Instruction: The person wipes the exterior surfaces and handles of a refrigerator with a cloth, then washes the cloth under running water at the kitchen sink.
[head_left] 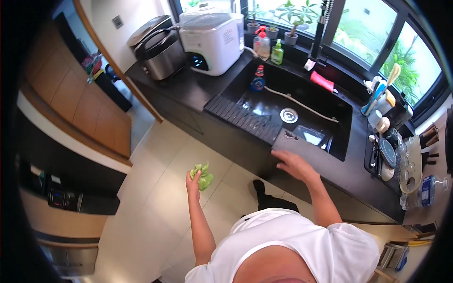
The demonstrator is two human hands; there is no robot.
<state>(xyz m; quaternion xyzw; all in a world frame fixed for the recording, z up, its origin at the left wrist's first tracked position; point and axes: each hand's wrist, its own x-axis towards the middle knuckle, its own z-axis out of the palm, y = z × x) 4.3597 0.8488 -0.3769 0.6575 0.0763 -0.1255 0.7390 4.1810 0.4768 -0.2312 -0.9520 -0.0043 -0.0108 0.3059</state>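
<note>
A crumpled green cloth (203, 177) is gripped in my left hand (193, 183), held over the floor to the left of my body. My right hand (295, 165) is empty, its fingers spread, near the front edge of the dark counter (321, 162). Small dark bits (291, 135) lie on the counter just beyond that hand. Behind them is the black sink (325, 101), with a ribbed drainboard (240, 120) on its left side. A clear plastic container (311, 136) lies inside the sink.
A white appliance (212, 42) and a steel cooker (163, 54) stand at the counter's left end. Soap bottles (277, 53) and a black faucet (315, 52) line the sink's back. Dishes (388, 153) crowd a rack at right. A wooden door (80, 89) is at left.
</note>
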